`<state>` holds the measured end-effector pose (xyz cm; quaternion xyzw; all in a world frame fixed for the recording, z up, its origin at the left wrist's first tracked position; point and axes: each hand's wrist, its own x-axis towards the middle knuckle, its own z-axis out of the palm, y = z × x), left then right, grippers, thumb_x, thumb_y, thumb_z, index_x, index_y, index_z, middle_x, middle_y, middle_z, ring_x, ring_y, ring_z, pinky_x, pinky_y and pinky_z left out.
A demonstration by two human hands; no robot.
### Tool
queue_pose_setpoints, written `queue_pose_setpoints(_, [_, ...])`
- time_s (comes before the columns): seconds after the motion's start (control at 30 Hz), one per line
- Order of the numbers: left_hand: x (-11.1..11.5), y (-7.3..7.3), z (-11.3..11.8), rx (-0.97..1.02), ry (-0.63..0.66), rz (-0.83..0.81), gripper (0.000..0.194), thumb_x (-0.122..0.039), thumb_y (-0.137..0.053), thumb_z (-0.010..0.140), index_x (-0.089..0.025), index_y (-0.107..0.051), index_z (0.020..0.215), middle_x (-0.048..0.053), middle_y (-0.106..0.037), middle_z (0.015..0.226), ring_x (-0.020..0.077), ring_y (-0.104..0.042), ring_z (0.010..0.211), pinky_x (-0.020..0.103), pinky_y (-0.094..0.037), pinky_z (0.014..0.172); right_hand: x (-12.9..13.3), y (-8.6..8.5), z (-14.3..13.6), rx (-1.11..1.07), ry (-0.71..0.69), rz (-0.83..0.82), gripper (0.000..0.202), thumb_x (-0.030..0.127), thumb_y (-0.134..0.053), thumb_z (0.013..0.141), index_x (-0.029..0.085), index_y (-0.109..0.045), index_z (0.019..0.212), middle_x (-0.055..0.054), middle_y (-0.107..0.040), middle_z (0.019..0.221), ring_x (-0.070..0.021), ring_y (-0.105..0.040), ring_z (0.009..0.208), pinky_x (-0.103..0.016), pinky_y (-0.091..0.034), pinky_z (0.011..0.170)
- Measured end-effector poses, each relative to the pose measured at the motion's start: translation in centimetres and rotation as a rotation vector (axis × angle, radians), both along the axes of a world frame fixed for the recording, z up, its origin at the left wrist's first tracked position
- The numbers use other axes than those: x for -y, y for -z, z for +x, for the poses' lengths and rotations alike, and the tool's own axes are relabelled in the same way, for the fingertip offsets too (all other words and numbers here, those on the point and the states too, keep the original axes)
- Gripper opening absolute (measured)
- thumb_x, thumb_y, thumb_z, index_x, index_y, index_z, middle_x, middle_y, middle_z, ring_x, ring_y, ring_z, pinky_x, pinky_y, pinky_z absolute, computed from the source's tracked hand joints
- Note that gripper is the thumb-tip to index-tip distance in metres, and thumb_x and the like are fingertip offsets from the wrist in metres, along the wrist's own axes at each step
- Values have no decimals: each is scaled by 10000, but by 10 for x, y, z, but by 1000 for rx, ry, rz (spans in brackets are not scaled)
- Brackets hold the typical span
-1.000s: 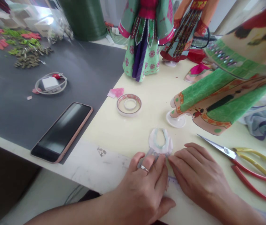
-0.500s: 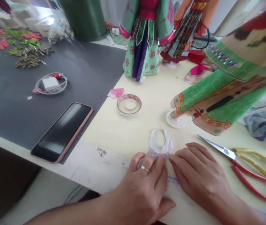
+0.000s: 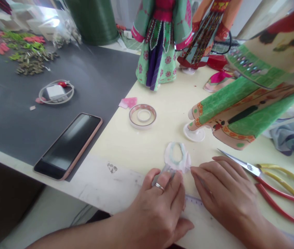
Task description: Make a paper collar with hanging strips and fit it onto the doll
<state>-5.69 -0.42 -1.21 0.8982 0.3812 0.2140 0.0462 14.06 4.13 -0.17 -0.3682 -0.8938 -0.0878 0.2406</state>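
Note:
A small white ring-shaped fabric piece (image 3: 166, 155) with a pale blue-green inner edge lies flat, looking like a doll's collar. My left hand (image 3: 162, 204), wearing a silver ring, presses bent fingers on its near edge. A greyish strip (image 3: 164, 169) shows beside those fingertips. My right hand (image 3: 227, 193) is just right of the piece, thumb and fingertips pinched together; whatever is between them is too small to make out. A purple-marked ruler (image 3: 193, 200) lies partly hidden between the hands.
Scissors (image 3: 250, 167) with yellow and red handles lie right of my right hand. Tape rolls (image 3: 134, 124) sit beyond the fabric. Dressed dolls (image 3: 158, 65) stand behind, one green-skirted figure (image 3: 263, 107) leaning at right. A phone (image 3: 69, 145) and coiled cable (image 3: 42, 93) lie left.
My right hand has shifted slightly right, its fingertips drawing away from the fabric's near edge. My left hand stays pressed in the same spot.

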Motion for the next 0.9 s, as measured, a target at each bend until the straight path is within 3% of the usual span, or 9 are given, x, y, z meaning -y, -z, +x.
queue_pose_setpoints(0.9, [0,-1,-2,-48,10,22,497,-434,-449,932,-67,-557,1248,146,-558,1319,290,-532,1081,463,-287,978,5,3,-4,38,-80,-107,135,26,-561,794,134,-629,751,-49,-575,666,-189,-530,732,-425,-441,842])
